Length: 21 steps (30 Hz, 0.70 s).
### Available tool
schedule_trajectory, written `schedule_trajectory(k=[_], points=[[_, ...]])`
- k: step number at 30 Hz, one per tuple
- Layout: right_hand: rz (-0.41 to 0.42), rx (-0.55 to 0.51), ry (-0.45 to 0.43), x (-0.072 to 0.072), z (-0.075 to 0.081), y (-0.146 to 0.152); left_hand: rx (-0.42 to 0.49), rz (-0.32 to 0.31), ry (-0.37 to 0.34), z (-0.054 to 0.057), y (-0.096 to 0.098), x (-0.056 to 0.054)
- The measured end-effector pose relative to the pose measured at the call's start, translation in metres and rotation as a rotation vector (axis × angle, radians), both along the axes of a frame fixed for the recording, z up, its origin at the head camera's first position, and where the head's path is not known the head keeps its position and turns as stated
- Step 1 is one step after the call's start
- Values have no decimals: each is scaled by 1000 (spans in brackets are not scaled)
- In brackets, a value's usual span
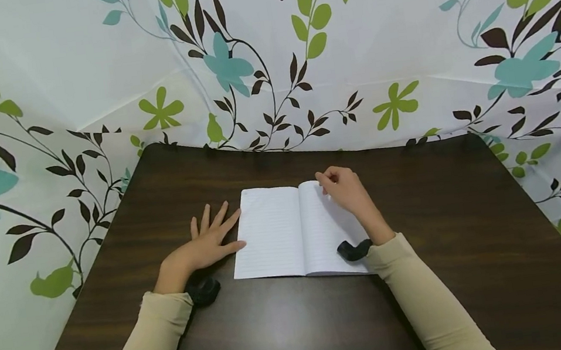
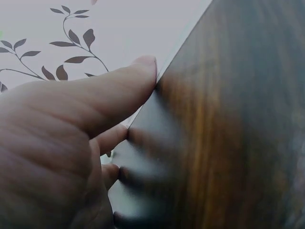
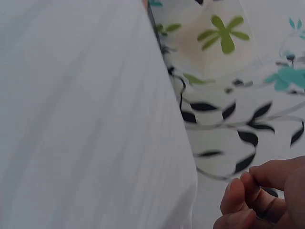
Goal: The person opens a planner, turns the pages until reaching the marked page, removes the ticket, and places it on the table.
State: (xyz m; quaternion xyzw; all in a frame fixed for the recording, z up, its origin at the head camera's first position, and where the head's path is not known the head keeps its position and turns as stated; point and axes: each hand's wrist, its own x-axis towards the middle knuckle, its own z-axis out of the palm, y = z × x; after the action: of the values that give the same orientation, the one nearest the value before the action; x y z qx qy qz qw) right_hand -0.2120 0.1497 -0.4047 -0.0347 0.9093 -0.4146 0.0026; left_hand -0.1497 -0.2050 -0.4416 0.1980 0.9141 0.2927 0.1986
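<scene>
A lined notebook (image 1: 272, 232) lies spread on the dark table. My left hand (image 1: 205, 247) rests at its left side with fingers spread; the thumb tip overlaps the left page's edge, and the index fingertip reaches that edge. The left wrist view has this hand's thumb (image 2: 119, 93) against the brown tabletop. Over the top of the right page is my right hand (image 1: 343, 190), fingers curled and tips drawn together. From the right wrist, a gap separates these fingers (image 3: 233, 195) from the white page (image 3: 95, 119), and nothing shows between the tips. The right page's outer edge is partly hidden under hand and wrist.
The dark wood-grain table (image 1: 291, 333) spreads around the notebook. A white cloth (image 1: 111, 102) with leaf and flower prints hangs behind and beside it. Each wrist carries a black device, one (image 1: 204, 291) by the left sleeve, another (image 1: 354, 250) over the right page.
</scene>
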Motion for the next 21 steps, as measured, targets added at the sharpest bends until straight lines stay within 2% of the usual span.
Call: schedule_trajectory(k=[4, 9, 16, 21], points=[[-65, -35, -14, -4, -4, 26, 6, -2, 6, 0, 0, -1], [-98, -30, -59, -8, -10, 51, 44, -8, 9, -4, -3, 0], [-88, 53, -106, -11, -11, 72, 21, 4, 8, -4, -1, 0], [-20, 108, -127, -11, -14, 77, -5, 12, 8, -5, 1, -1]])
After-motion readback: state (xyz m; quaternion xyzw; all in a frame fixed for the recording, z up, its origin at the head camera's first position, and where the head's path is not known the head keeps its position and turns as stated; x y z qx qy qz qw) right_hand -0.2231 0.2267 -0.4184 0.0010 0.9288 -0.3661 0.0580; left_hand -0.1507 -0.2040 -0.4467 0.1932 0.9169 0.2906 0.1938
